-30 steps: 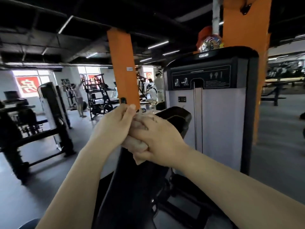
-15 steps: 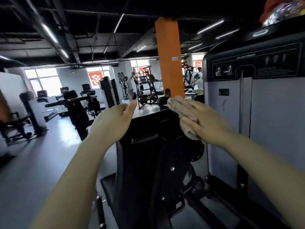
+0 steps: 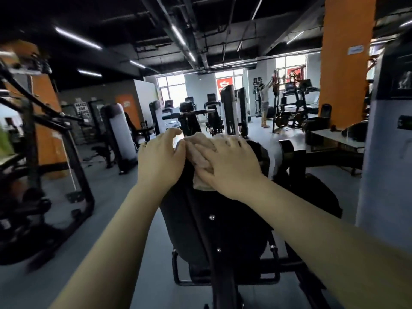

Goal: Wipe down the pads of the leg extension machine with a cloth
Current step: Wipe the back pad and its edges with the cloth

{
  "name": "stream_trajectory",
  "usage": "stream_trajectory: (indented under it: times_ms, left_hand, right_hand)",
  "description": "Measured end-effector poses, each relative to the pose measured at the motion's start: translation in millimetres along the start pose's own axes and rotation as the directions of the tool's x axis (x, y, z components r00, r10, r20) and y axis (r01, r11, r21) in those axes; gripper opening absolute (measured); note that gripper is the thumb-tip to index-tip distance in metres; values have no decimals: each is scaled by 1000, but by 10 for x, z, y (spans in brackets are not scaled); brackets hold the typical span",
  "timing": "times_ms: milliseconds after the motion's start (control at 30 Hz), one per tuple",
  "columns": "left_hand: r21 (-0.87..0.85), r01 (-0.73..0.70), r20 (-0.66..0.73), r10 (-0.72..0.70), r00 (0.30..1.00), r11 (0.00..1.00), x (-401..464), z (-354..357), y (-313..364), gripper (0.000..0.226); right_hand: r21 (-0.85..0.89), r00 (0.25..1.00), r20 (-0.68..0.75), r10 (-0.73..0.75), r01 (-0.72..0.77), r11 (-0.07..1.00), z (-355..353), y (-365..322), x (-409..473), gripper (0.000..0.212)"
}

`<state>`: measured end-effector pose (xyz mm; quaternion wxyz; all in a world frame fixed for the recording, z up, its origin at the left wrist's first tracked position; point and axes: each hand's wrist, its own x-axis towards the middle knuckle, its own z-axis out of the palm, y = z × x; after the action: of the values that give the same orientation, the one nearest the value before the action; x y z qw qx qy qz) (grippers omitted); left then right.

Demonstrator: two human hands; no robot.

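I see the leg extension machine's black back pad (image 3: 200, 221) from behind, upright in the middle of the view. A crumpled beige cloth (image 3: 199, 146) lies over its top edge. My right hand (image 3: 230, 162) presses the cloth down with spread, fairly straight fingers. Just left of the cloth, my left hand (image 3: 159, 158) sits with its fingers curled over the pad's top edge and its thumb touching the cloth. The front of the pad is hidden from me.
The machine's grey weight-stack housing (image 3: 383, 157) stands close on the right, with an orange pillar (image 3: 343, 63) behind it. A black steel frame (image 3: 46, 166) stands at the left. Further machines and a person (image 3: 265, 103) are far back across the grey floor.
The view has swung and dropped toward the pad's top. My right hand slid the cloth up onto the top edge. My left hand went from open beside the pad to curled over it.
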<state>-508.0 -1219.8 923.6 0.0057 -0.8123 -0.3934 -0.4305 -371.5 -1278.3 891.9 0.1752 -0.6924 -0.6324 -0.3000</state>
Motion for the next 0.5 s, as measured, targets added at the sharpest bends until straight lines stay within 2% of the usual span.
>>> stream_trajectory:
  times_ms: [67,167,267,367,433,500]
  left_hand:
    - [16,-51,-7,51,999,999,-72,52,132,34]
    - [69,-155,41,152,988,986,-144,138,360,37]
    - [118,-252,80,244,966,960,-210,248,525,45]
    - [133,-290,75,282,956,948,-305,371,588,43]
    - [145,-282,70,274,959,948,-391,432,629,43]
    - [153,-269,53,264,963,951,-452,500,688,46]
  right_hand:
    - [82,996,-64,64,-58,995,-5,273,-134,72]
    - [274,973,-139,183,-140,951,81,552,-342,56]
    - [572,941,-83,328,-225,789,236,612,-469,60]
    - [664,944,-92,318,-180,726,307,679,-474,70]
    - [756,947,-64,315,-160,635,335,751,-502,62]
    - [879,951,-5,310,-143,454,403,810,-570,49]
